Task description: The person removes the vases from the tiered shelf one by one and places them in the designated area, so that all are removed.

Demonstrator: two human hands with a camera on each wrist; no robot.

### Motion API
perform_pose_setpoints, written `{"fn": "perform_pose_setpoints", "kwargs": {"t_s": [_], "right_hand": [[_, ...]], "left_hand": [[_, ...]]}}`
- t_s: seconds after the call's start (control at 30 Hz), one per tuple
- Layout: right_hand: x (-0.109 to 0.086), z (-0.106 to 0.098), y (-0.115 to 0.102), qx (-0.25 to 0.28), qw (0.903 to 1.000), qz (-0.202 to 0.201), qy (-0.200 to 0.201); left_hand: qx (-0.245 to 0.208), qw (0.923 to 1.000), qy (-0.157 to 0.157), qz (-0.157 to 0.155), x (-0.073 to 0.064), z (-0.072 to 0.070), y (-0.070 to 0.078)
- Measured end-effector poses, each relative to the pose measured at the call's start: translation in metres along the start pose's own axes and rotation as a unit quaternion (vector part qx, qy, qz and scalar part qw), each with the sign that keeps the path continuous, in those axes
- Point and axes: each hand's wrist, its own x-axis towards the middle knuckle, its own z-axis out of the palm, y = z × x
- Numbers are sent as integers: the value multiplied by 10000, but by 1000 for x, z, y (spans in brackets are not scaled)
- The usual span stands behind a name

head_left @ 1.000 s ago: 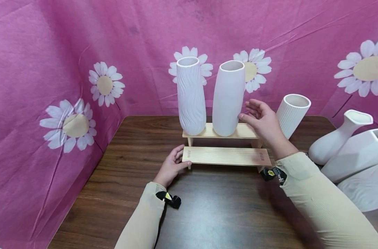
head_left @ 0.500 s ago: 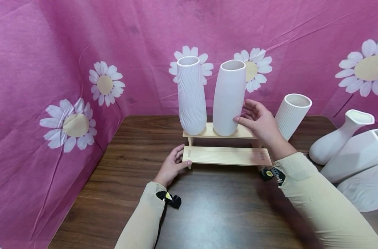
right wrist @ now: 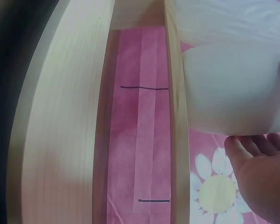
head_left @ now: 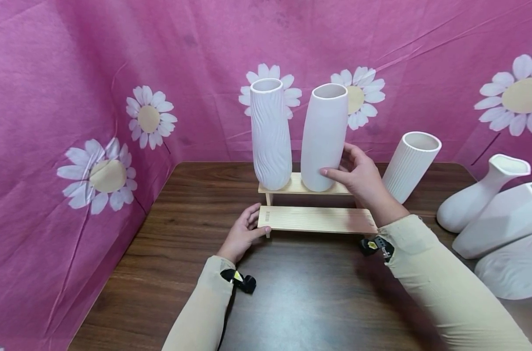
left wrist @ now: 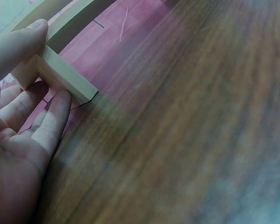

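A two-step wooden stand [head_left: 318, 220] is on the table. My left hand [head_left: 244, 235] grips the left end of its lower step, thumb on the top edge; in the left wrist view the fingers lie against the stand's leg [left wrist: 65, 74]. On the upper step a smooth white vase [head_left: 322, 141] stands upright at the right. My right hand [head_left: 363, 181] holds this vase low on its right side, thumb across the front and fingers partly hidden behind. Left of it, a wavy-textured white vase [head_left: 271, 136] stands on the same step, with a narrow gap between them.
A ribbed white vase [head_left: 411, 165] stands behind my right wrist. Farther right are a narrow-necked vase [head_left: 461, 207], an angular vase [head_left: 489, 231] and a textured one [head_left: 516, 268]. A pink flowered cloth [head_left: 213, 73] hangs behind the brown table [head_left: 196, 204].
My right hand has moved left from beside the smooth vase, and its thumb has come round the front onto it. The left hand stays on the stand.
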Motion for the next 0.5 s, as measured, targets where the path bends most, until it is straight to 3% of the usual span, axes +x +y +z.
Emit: {"fn": "perform_pose_setpoints", "kwargs": {"t_s": [0.5], "right_hand": [[7,6,2,-588,9981,-112,-112]], "left_hand": [[19,10000,-33,20,0,0,0]]}}
